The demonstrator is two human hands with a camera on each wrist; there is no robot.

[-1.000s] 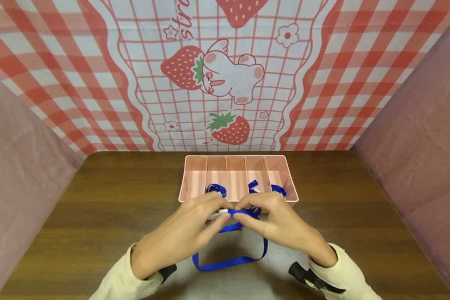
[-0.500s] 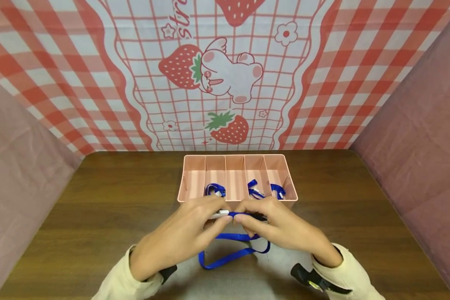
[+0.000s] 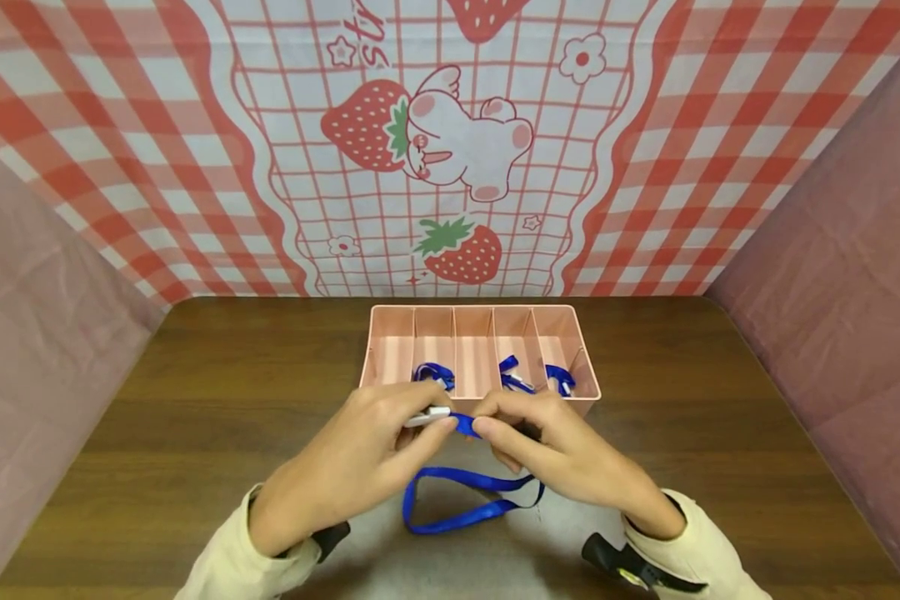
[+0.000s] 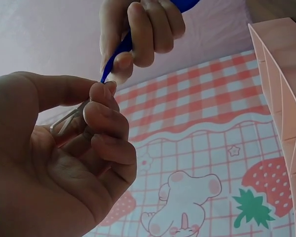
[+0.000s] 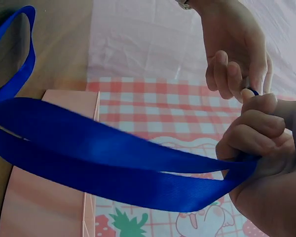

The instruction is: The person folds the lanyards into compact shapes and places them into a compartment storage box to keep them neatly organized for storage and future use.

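My left hand [image 3: 352,462] holds a white-ended metal clip [image 3: 429,415] between thumb and fingers; its wire-like frame shows against the palm in the left wrist view. From the clip runs the blue strap of a lanyard [image 3: 457,527]. My right hand [image 3: 558,442] pinches that strap close to the clip, and a short stretch shows between the two hands' fingertips. The rest of the strap passes through the right fingers and hangs below as a long loop, seen broad and near in the right wrist view. What lies inside the right fist is hidden.
Just beyond the hands stands a pink tray [image 3: 474,307] with several compartments. Blue lanyards lie in the second [image 3: 435,372], fourth [image 3: 510,364] and rightmost [image 3: 557,372] compartments from the left. A wooden table [image 3: 232,400] lies beneath, with a strawberry-patterned cloth [image 3: 450,158] behind.
The fingertips have drawn slightly apart, and a little more blue strap shows between them. Below, the loop has shifted slightly to the right. Both hands keep hold of the lanyard.
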